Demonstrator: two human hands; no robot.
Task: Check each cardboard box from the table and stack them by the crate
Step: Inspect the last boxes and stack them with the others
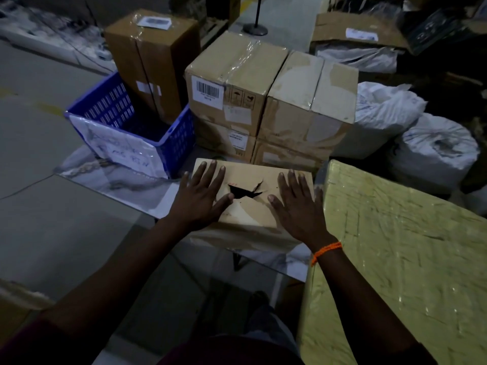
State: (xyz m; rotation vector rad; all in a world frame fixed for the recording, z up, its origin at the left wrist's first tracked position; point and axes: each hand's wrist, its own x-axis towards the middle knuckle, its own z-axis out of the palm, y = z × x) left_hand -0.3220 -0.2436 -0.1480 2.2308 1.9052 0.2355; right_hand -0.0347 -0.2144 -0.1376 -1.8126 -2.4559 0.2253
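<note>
The cardboard box (250, 222) lies flat at the right end of the table (126, 188), its near side close to the table's near edge. Both my hands are open and pressed palm-down on its top. My left hand (200, 198) covers the left part with the fingers spread toward the far edge. My right hand (297, 206) covers the right part the same way. Between my two thumbs the top is torn, with a jagged dark hole (243, 192) and a lifted flap of card. An orange thread band (326, 250) circles my right wrist.

Just beside the box on the right, a big block wrapped in yellowish film (400, 259) rises above it. Beyond the table's far left corner stands the blue crate (179, 138), with a handwritten paper sheet (118, 143) on its front; I cannot tell whether it rests on the table. Right of the crate and touching it, four taped cartons (266, 101) are stacked two on two, the upper left one bearing a barcode label (207, 92). A taller carton (152, 61) stands upright behind the crate. White sacks (434, 151) lie to the right of the stack.
</note>
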